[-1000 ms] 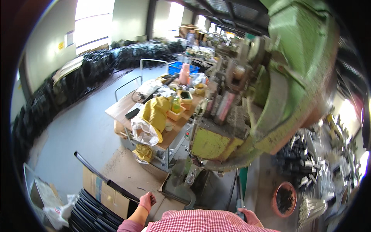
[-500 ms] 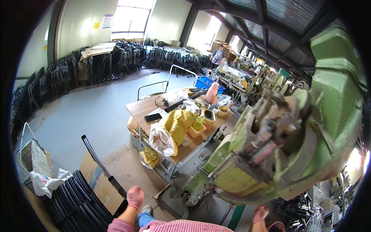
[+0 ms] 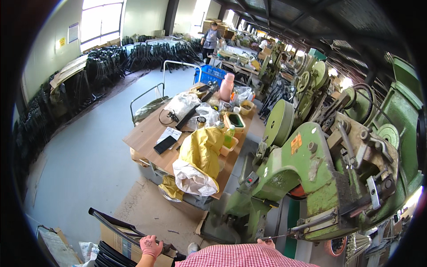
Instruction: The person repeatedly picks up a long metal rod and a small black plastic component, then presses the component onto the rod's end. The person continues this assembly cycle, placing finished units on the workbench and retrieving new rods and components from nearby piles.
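My left hand point(image 3: 151, 246), in a pink glove, is at the lower edge with its fingers curled round a black tube frame point(image 3: 116, 226). This frame has long bars running up to the left, beside a cardboard box point(image 3: 106, 235). More curved black tubes point(image 3: 111, 256) lie below it. Only the fingertips of my right hand point(image 3: 266, 241) show past the red checked apron point(image 3: 240, 256). They are close to a thin rod at the base of the green press point(image 3: 311, 164); whether they grip anything is hidden.
A wooden table point(image 3: 147, 133) ahead carries a yellow bag point(image 3: 202, 149), a phone point(image 3: 165, 144), a pink bottle point(image 3: 227, 86) and small tubs. A trolley with a blue crate point(image 3: 207, 74) stands behind. Black frames point(image 3: 151, 55) line the wall. Another person point(image 3: 211, 41) stands far off.
My view has swung to the right, bringing the press fully into sight. The black tube frame by my left hand has shifted and now shows spread bars. My right hand has moved inward, toward the apron.
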`<state>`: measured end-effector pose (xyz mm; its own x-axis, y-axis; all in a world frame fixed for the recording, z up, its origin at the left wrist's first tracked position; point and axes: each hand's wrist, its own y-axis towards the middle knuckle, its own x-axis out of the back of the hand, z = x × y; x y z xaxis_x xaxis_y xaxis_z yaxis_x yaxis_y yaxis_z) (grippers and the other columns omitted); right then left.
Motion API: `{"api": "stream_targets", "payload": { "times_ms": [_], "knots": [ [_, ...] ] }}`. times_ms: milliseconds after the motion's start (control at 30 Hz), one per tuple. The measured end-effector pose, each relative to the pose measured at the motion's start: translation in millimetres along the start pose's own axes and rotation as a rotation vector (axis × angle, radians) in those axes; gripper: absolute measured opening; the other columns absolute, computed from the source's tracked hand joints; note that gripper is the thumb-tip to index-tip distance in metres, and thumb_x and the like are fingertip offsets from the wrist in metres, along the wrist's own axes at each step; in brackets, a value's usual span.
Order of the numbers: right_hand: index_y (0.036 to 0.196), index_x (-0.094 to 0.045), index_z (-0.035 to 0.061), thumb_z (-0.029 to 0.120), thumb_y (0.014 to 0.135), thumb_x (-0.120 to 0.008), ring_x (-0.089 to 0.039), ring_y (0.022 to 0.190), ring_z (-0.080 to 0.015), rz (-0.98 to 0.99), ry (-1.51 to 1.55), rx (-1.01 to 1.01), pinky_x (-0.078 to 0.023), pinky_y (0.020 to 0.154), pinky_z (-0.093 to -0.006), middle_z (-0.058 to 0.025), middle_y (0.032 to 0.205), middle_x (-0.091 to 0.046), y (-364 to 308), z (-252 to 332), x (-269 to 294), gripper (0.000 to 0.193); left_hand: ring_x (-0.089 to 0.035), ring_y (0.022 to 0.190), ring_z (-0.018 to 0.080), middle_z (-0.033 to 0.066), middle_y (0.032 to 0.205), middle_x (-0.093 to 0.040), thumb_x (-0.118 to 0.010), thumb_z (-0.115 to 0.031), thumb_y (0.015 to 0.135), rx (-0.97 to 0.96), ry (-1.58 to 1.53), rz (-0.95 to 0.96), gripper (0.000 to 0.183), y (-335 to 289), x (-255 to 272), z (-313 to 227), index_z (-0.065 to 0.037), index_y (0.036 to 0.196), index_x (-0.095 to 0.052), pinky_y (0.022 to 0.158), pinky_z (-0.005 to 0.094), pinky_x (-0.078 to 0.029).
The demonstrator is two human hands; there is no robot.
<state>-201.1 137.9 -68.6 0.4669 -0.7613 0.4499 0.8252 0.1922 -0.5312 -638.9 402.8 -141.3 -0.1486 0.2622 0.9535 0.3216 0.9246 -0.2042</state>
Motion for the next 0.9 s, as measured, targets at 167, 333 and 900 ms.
{"api": "stream_targets", "payload": {
  "times_ms": [167, 333, 900],
  "knots": [
    [0.11, -0.06, 0.0006, 0.021, 0.093, -0.068, -0.062, 0.09, -0.0172, -0.07, -0.297, -0.242, -0.051, 0.08, -0.0356, -0.0079, 0.105, -0.067, 1, 20, 6, 0.028, -0.06, 0.114, 0.0249, 0.0084, 0.113, -0.069, -0.052, -0.054, 0.085, 0.107, 0.107, 0.231, 0.05, 4, 0, 2, -0.015, 0.11, -0.071, 0.095, 0.0414, -0.04],
    [0.11, -0.061, 0.0009, 0.023, 0.092, -0.068, -0.063, 0.091, -0.0178, 0.0, -0.311, -0.1, -0.05, 0.081, -0.0355, -0.0085, 0.106, -0.067, 14, 12, 19, 0.029, -0.064, 0.101, 0.0244, 0.0059, 0.097, -0.071, -0.06, -0.043, 0.082, 0.067, -0.021, 0.088, 0.031, -3, 0, 0, -0.015, 0.087, -0.073, 0.089, 0.0402, -0.044],
    [0.112, -0.063, 0.0021, 0.026, 0.091, -0.067, -0.063, 0.095, -0.0197, -0.028, -0.319, -0.178, -0.05, 0.085, -0.0354, -0.0105, 0.108, -0.068, 50, 89, -125, 0.032, -0.063, 0.091, 0.0322, 0.0137, 0.088, -0.066, -0.061, -0.026, 0.082, 0.318, -0.225, 0.077, 0.018, 124, -50, 68, -0.01, 0.086, -0.067, 0.08, 0.0435, -0.047]
  ]
}}
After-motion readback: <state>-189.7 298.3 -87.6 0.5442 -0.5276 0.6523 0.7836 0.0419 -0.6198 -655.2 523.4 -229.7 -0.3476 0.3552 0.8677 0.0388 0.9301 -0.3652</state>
